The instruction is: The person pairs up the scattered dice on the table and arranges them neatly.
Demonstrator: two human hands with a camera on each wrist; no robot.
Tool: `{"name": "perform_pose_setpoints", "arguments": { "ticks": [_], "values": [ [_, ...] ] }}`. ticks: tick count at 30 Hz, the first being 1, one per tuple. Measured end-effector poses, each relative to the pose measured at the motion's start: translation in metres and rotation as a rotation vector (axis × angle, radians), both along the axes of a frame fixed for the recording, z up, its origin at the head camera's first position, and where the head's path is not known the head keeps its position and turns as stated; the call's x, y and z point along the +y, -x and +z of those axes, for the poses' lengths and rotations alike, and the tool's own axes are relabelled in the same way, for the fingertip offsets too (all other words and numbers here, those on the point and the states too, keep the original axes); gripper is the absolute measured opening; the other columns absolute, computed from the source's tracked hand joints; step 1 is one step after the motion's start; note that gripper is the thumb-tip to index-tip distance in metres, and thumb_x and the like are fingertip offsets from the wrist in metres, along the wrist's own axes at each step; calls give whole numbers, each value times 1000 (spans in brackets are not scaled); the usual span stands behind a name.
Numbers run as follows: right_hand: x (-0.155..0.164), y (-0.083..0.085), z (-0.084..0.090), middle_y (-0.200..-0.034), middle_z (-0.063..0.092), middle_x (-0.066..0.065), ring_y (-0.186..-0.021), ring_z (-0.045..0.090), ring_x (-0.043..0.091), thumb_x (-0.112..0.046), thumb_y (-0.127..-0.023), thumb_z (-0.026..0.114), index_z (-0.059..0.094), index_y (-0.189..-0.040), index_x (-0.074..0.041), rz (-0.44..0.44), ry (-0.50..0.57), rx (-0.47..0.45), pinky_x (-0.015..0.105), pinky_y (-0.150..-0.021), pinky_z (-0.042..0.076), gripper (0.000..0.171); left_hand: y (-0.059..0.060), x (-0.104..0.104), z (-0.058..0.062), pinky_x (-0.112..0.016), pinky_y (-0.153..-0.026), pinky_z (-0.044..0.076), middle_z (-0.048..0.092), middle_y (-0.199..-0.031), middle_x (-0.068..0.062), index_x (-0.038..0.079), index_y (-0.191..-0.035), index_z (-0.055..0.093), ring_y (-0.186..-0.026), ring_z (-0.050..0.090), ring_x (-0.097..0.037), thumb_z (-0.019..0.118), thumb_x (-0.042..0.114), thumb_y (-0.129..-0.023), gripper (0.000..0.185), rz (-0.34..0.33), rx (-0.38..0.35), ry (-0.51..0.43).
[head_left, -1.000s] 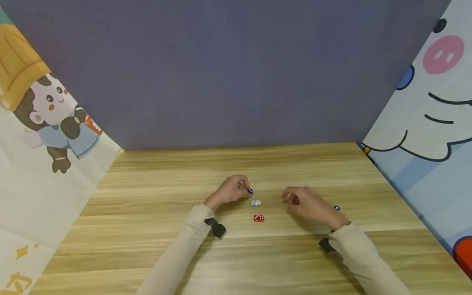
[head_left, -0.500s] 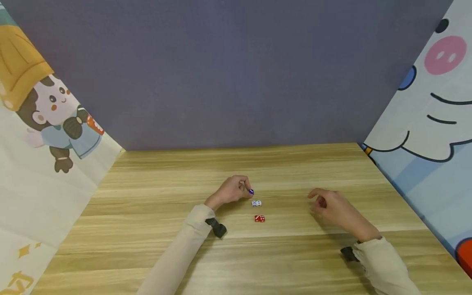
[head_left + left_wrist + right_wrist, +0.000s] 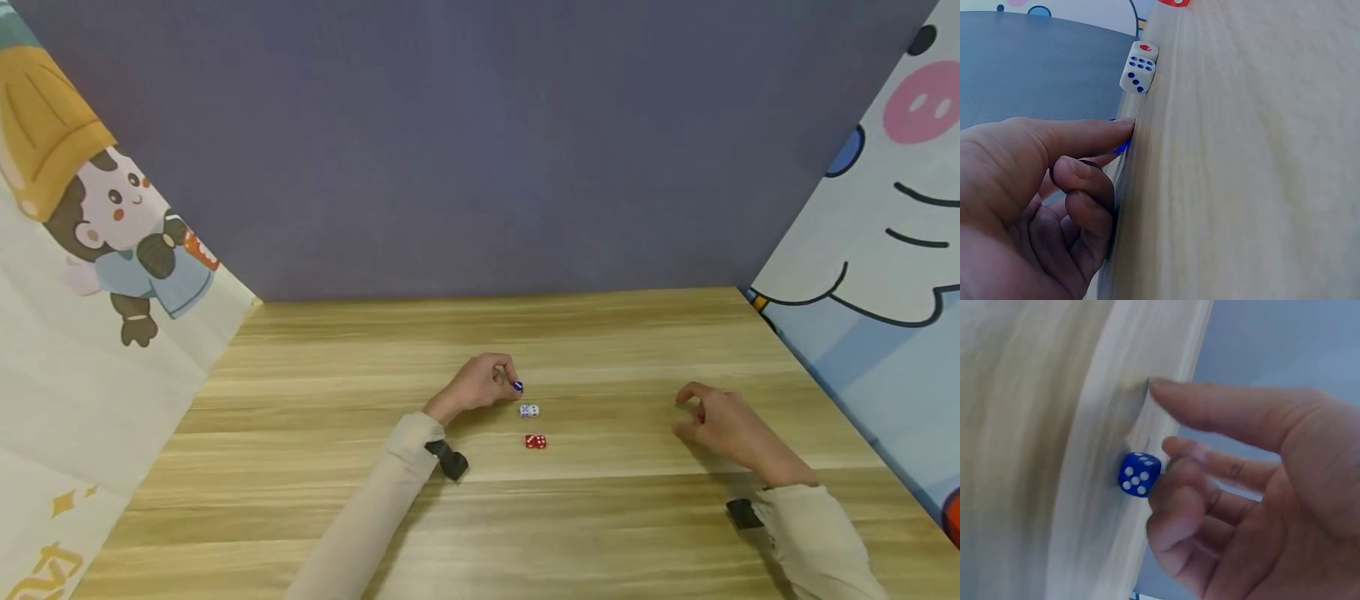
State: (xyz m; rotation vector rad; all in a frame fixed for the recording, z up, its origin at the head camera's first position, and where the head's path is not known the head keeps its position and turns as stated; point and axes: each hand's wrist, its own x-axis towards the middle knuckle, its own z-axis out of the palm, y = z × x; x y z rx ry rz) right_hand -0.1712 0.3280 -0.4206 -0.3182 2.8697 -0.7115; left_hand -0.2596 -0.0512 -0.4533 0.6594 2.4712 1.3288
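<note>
My left hand [image 3: 478,383] pinches a blue die [image 3: 517,387] at the wood-look tabletop. In the left wrist view the thumb covers most of this die, leaving a bit of blue. Just nearer to me lie two white dice [image 3: 529,411] side by side, and below them a pair of red dice [image 3: 536,442]. Off to the right, my right hand [image 3: 726,423] hovers low with thumb and index finger apart. A second blue die [image 3: 1139,474] sits on the table close to its curled lower fingers; the hand hides that die in the head view.
A grey-blue panel [image 3: 480,150] stands along the table's far edge. Cartoon-printed sheets rise on the left [image 3: 45,333] and right [image 3: 885,275]. Both wrists wear dark straps over light sleeves.
My right hand has moved right, away from the dice rows, and now covers the second blue die in the head view. The left hand keeps its pinch in place; the view shifts slightly.
</note>
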Motion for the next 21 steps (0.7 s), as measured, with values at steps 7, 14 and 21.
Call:
{"name": "perform_pose_setpoints", "arguments": {
  "ticks": [7,14,21],
  "values": [
    [15,-2,1,-70,51,2,-56,44,15,-21,-87,77,57,-119,5,-17,9,-23,30,-51,37,45,0,1,2,-21,-46,40,53,-56,1,4,-90,65,-46,46,-8,81,8,-83,18,1,-20,7],
    [36,-6,2,-70,53,0,-59,44,12,-23,-86,78,61,-98,-5,-12,25,-103,28,-54,38,28,1,1,1,-21,-46,40,52,-56,1,4,-89,65,-46,46,-9,81,8,-82,18,-5,-21,-5],
    [42,-3,0,-75,58,-2,-65,47,12,-18,-84,77,64,-91,-8,1,8,-82,27,-58,39,18,1,1,1,-22,-46,40,50,-55,3,5,-89,65,-46,46,-9,81,9,-83,18,-2,-17,2]
  ]
}}
